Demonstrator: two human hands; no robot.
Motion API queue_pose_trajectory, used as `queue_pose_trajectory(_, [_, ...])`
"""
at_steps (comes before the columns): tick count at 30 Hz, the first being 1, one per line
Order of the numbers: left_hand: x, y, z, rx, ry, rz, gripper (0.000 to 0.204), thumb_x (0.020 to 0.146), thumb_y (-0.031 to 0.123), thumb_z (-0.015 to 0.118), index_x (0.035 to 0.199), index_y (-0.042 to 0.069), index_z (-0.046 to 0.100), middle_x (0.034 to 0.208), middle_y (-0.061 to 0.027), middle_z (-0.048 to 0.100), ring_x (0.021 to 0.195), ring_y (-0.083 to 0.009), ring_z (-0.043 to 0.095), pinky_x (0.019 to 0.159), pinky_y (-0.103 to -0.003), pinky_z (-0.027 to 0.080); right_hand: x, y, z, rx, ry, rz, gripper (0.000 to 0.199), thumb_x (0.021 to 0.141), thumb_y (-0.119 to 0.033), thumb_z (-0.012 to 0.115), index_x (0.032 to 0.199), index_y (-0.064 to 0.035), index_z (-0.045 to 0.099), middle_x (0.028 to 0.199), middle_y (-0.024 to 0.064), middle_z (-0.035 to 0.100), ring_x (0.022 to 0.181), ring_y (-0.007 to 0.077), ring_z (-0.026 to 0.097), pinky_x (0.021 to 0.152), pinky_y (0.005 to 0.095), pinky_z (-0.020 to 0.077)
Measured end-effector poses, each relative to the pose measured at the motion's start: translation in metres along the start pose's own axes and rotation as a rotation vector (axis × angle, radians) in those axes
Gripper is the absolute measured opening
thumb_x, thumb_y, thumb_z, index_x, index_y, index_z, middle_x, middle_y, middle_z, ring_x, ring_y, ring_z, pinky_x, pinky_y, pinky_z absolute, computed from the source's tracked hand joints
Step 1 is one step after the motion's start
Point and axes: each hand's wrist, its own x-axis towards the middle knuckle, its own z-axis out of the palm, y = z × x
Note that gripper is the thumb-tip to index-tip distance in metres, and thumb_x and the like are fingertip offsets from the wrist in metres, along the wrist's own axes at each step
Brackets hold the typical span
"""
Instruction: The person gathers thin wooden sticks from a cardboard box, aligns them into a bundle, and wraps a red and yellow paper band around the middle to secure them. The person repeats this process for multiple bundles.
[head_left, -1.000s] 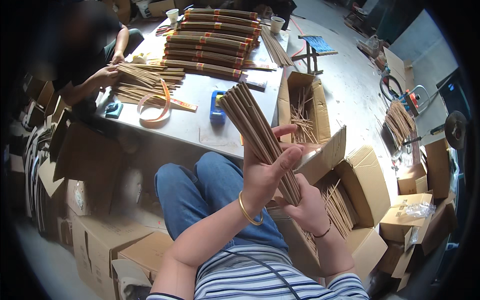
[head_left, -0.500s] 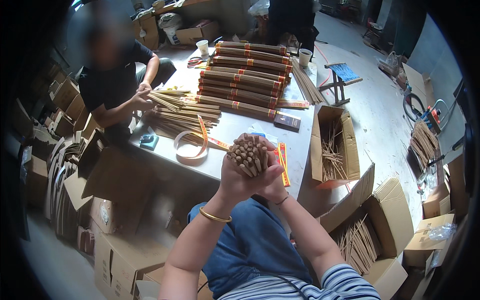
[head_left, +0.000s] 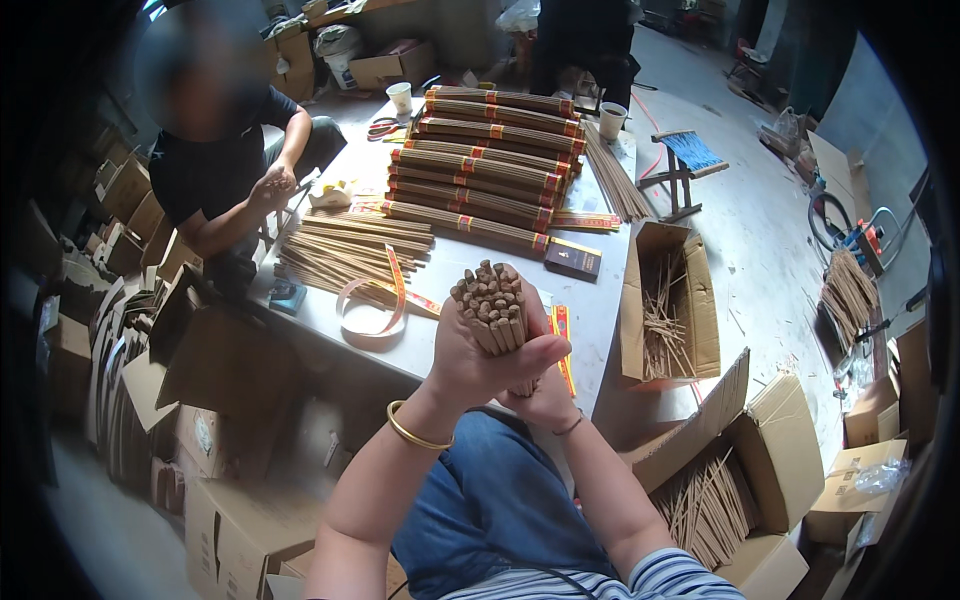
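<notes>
Over the near edge of the table, both my hands grip a thick bundle of brown incense sticks (head_left: 492, 300), its blunt ends pointing up at me. My left hand (head_left: 468, 355) wraps the upper part, thumb across the front. Lower down, my right hand (head_left: 545, 395) closes around the same bundle; some of its fingers are hidden behind. Just beyond lies a curled red and yellow paper strip (head_left: 400, 275). More loose incense sticks (head_left: 345, 250) spread across the table to the left. Several banded incense bundles (head_left: 475, 185) are stacked behind, with a small dark box (head_left: 573, 260) at their near corner.
A co-worker (head_left: 225, 180) sits at the table's left side, hands together. Open cartons with sticks stand at right, one by the table (head_left: 708, 300) and one nearer (head_left: 790, 440). Paper cups (head_left: 400, 97), scissors (head_left: 384, 128) and a teal object (head_left: 287, 296) lie on the table (head_left: 590, 330).
My right hand has slid lower on the bundle, and more of the sticks' length shows between my hands. The co-worker has let go of the sticks, which now lie on the table.
</notes>
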Motion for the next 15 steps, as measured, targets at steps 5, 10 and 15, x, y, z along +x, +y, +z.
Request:
queue_pose_trajectory(5, [-0.012, 0.03, 0.029, 0.287, 0.461, 0.276, 0.021, 0.086, 0.01, 0.074, 0.095, 0.002, 0.058, 0.076, -0.0017, 0.06, 0.064, -0.0063, 0.055, 0.058, -0.02, 0.045, -0.026, -0.054, 0.028, -0.27, 0.201, -0.021, 0.024, 0.077, -0.014, 0.075, 0.092, -0.0045, 0.06, 0.072, 0.0132, 0.065, 0.064, 0.026, 0.066, 0.058, 0.032, 0.0503])
queue_pose_trajectory(10, [-0.056, 0.038, 0.002, -0.263, 0.329, -0.024, 0.022, 0.098, 0.026, 0.058, 0.1, 0.006, 0.051, 0.069, 0.0003, 0.052, 0.061, -0.0075, 0.056, 0.06, -0.023, 0.049, -0.05, -0.116, 0.027, 0.225, -0.371, 0.523, 0.021, 0.081, -0.009, 0.073, 0.089, -0.0043, 0.054, 0.068, 0.0015, 0.058, 0.053, 0.0094, 0.056, 0.052, 0.0228, 0.046])
queue_pose_trajectory(15, [-0.096, 0.011, -0.007, -1.174, -0.06, 0.029, 0.023, 0.1, 0.028, 0.052, 0.109, 0.008, 0.047, 0.071, 0.0024, 0.048, 0.063, -0.0071, 0.053, 0.063, -0.024, 0.047, -0.09, -0.096, 0.029, 1.274, -0.748, 0.861, 0.029, 0.083, -0.011, 0.073, 0.092, 0.0005, 0.048, 0.06, 0.0039, 0.052, 0.042, 0.011, 0.05, 0.041, 0.0225, 0.0416])
